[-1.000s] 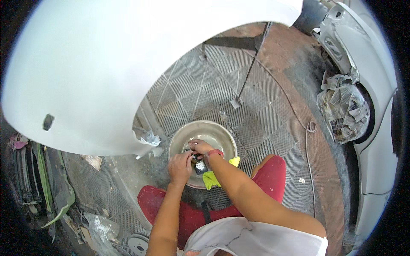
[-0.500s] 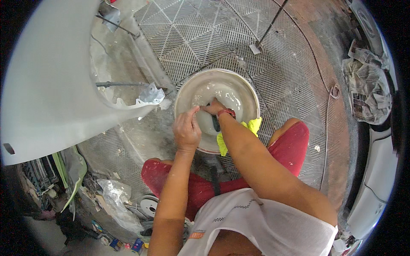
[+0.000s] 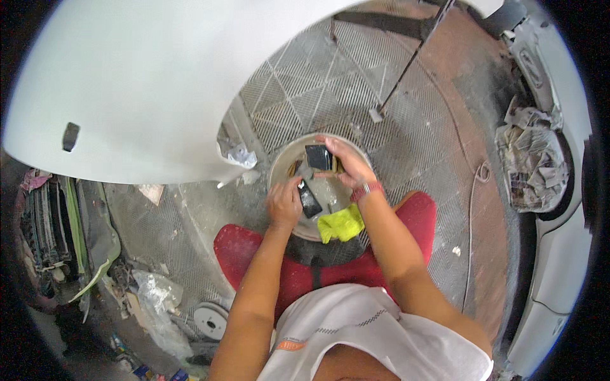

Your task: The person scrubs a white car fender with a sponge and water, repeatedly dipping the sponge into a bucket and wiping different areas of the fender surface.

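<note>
Basin (image 3: 278, 164) is sitting beneath my left grip (image 3: 284, 202) and right grip (image 3: 349, 162), presumably catching drips. From afar, I am grasping a black square piece (image 3: 319, 157) along the right grip's inner side, likely keeping its face exposed; the left grip is clasping a dark slab (image 3: 311, 200) just beyond its fingertips. Yellow cloth (image 3: 341, 223) is hanging below the right grip. Unlike half a second ago, the left is no longer hovering bare, and the right is showing its piece.
</note>
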`<action>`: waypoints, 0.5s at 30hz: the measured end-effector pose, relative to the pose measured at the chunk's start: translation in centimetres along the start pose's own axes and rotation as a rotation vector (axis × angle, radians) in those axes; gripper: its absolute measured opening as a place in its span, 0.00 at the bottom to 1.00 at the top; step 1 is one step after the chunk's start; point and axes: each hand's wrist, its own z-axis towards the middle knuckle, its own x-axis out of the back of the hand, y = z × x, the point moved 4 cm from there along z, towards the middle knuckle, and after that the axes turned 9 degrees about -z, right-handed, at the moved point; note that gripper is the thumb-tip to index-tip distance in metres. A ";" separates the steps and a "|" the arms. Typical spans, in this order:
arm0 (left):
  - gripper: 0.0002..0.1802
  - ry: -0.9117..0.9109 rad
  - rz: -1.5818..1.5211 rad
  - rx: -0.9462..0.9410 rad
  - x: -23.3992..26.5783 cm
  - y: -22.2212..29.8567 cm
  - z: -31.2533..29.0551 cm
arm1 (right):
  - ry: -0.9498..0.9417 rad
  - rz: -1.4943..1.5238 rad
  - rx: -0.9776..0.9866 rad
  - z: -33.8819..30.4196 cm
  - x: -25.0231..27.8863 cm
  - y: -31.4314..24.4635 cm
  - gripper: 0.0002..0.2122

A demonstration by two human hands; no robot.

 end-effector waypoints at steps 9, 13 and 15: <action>0.10 -0.011 0.023 -0.006 0.3 0.9 -0.1 | 0.092 -0.721 0.002 -0.7 0.6 2.6 0.24; 0.10 -0.047 0.098 0.001 0.3 1.0 -0.4 | 0.237 -1.280 0.284 0.3 1.7 5.2 0.19; 0.11 -0.040 0.096 0.007 0.3 0.8 -0.2 | 0.361 -1.012 0.440 -1.3 1.6 2.2 0.19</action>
